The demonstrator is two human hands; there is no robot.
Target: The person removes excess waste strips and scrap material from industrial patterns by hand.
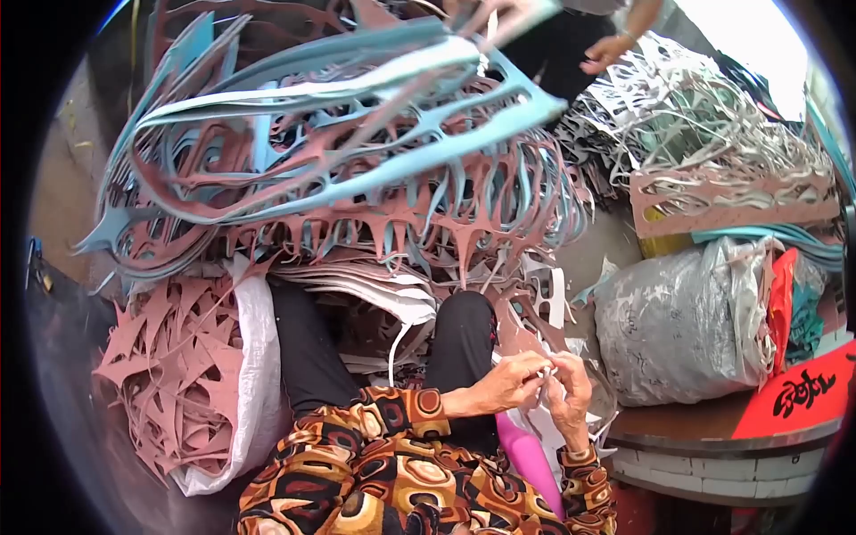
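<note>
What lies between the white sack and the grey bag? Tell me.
Head view: knees in black trousers, then left hand and right hand pinching a white scrap.

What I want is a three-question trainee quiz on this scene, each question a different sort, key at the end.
1. True or false: the left hand and the right hand both pinch one small white piece.
2. What fills the white sack beside the person's leg? A) pink offcuts B) glass bottles C) folded newspapers
3. Fill in: another person's hand shows at the ___ edge of the view.
Key: 1 true; 2 A; 3 top.
</note>
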